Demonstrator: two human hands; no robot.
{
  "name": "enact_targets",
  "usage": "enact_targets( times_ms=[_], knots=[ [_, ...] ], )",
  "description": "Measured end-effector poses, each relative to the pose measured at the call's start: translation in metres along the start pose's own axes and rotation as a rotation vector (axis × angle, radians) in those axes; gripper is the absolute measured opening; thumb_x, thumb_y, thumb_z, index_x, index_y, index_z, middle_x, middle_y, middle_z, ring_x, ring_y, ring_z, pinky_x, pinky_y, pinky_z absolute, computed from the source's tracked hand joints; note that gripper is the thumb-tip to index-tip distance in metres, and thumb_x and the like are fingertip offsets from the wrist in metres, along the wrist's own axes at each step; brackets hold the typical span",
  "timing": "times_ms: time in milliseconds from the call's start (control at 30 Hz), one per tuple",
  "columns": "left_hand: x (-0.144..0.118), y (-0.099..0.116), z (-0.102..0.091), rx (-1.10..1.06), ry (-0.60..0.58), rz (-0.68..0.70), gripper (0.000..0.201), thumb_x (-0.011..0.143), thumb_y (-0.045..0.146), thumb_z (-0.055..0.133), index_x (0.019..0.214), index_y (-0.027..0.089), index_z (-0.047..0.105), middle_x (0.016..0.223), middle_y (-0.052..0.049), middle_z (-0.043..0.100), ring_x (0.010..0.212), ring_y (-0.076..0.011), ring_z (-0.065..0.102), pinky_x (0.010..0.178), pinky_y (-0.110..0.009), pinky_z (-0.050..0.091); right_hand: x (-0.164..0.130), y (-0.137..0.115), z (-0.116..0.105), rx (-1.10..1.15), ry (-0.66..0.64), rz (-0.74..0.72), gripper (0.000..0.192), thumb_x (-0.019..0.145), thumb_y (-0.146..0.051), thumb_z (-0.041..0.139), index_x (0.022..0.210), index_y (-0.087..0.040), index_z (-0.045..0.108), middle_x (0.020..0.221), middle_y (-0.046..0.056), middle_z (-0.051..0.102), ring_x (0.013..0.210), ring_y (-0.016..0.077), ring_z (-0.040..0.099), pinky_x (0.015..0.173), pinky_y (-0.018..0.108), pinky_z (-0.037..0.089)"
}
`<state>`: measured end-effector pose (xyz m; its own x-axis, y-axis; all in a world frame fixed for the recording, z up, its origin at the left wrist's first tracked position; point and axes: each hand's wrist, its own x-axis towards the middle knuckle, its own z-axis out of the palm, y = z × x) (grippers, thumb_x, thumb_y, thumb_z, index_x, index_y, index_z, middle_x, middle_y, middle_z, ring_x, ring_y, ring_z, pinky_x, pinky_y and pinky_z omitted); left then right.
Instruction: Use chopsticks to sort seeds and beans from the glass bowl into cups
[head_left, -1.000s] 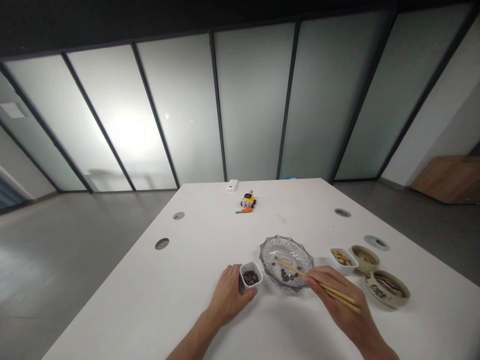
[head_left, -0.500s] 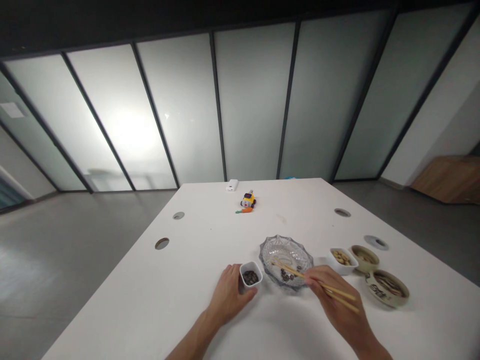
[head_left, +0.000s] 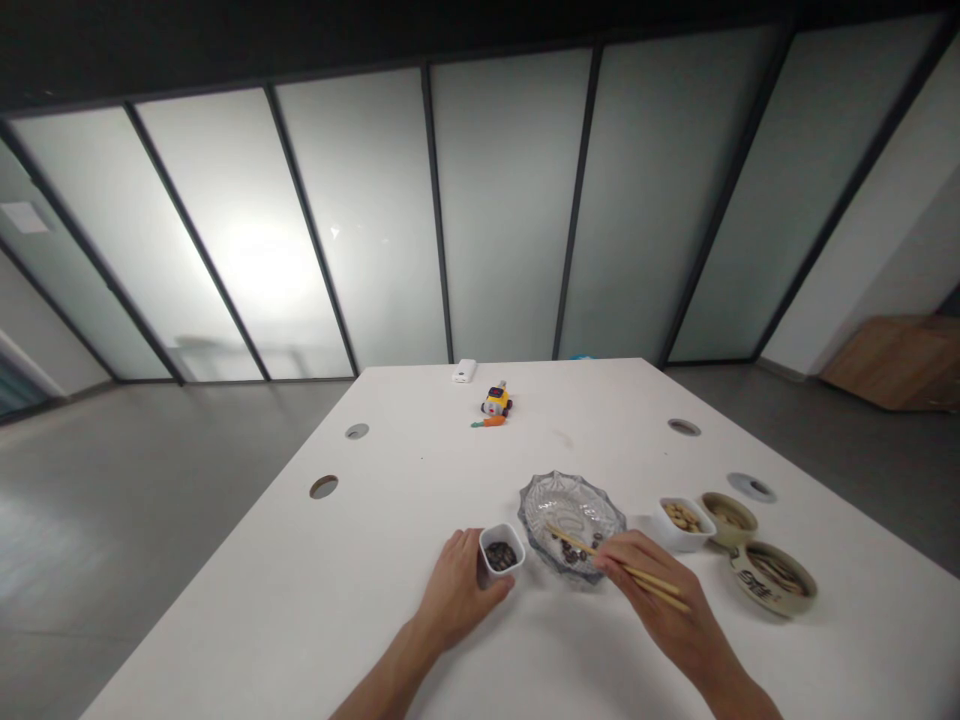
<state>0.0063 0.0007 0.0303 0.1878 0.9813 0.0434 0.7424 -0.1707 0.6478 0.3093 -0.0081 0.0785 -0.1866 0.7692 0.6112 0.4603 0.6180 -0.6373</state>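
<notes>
My left hand [head_left: 463, 588] is closed around the side of a small white square cup [head_left: 517, 566], which stands on the table and holds dark seeds [head_left: 499, 556]. In my right hand [head_left: 651, 578] is a pair of wooden chopsticks [head_left: 579, 541], their tips over a clear scalloped glass plate [head_left: 534, 502]. Several dark seeds [head_left: 571, 554] lie in the near part of that plate, around the chopsticks. I cannot tell whether the tips pinch anything. The glass plate sits just right of the white cup.
Right of my right hand stand a white bowl [head_left: 679, 540] of pale nuts and two greenish bowls, one behind [head_left: 724, 532] and one nearer [head_left: 772, 598]. A toy vehicle [head_left: 496, 400], toy carrot [head_left: 489, 422] and white device [head_left: 464, 371] lie farther back. Holes [head_left: 324, 487] pierce the white tabletop [head_left: 300, 590].
My right hand has shifted slightly left with the chopsticks, and their two sticks have drawn closer together. My left hand and the cup stay in place.
</notes>
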Motion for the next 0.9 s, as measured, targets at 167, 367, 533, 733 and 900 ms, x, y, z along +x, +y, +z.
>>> enact_targets(
  times_ms=[167,367,533,733,900],
  knots=[
    [0.001,0.0,0.0,0.008,-0.008,-0.013,0.028,0.09,0.031,0.078,0.115,0.023,0.067,0.121,-0.007,0.076,0.116,-0.0295,0.066,0.103,-0.038,0.048,0.001,-0.001,-0.002,-0.034,0.033,-0.055,0.034,0.114,-0.047,0.068,0.091,-0.027,0.082,0.087,0.004,0.081,0.076,0.0197,0.082,0.071,0.024,0.066],
    [0.001,0.001,0.0,0.029,-0.011,-0.023,0.029,0.089,0.031,0.078,0.114,0.021,0.067,0.121,-0.009,0.075,0.113,-0.0303,0.065,0.105,-0.04,0.048,0.0,0.001,-0.01,-0.127,0.132,-0.108,0.038,0.116,-0.047,0.063,0.089,-0.028,0.081,0.084,0.003,0.081,0.075,0.0182,0.082,0.071,0.023,0.065],
    [0.0,0.001,0.0,0.016,-0.009,-0.017,0.027,0.089,0.031,0.078,0.112,0.023,0.067,0.119,-0.008,0.075,0.113,-0.0297,0.066,0.105,-0.039,0.048,0.001,-0.003,-0.012,-0.083,0.055,-0.07,0.038,0.115,-0.048,0.064,0.087,-0.027,0.079,0.082,0.003,0.08,0.071,0.0178,0.08,0.067,0.022,0.064],
    [0.0,0.001,0.0,0.02,-0.004,-0.016,0.024,0.09,0.03,0.077,0.11,0.022,0.066,0.118,-0.008,0.075,0.113,-0.0297,0.065,0.104,-0.039,0.047,0.002,-0.008,-0.012,-0.027,-0.04,-0.079,0.032,0.115,-0.041,0.066,0.09,-0.026,0.08,0.083,0.004,0.078,0.072,0.0185,0.078,0.068,0.023,0.063],
    [0.0,0.001,-0.001,0.02,-0.002,-0.014,0.028,0.089,0.03,0.077,0.114,0.022,0.067,0.121,-0.008,0.076,0.115,-0.0296,0.066,0.105,-0.039,0.048,0.004,-0.011,-0.013,-0.045,-0.045,-0.089,0.035,0.115,-0.042,0.066,0.087,-0.026,0.079,0.083,0.004,0.078,0.071,0.0184,0.078,0.068,0.023,0.063]
  ],
)
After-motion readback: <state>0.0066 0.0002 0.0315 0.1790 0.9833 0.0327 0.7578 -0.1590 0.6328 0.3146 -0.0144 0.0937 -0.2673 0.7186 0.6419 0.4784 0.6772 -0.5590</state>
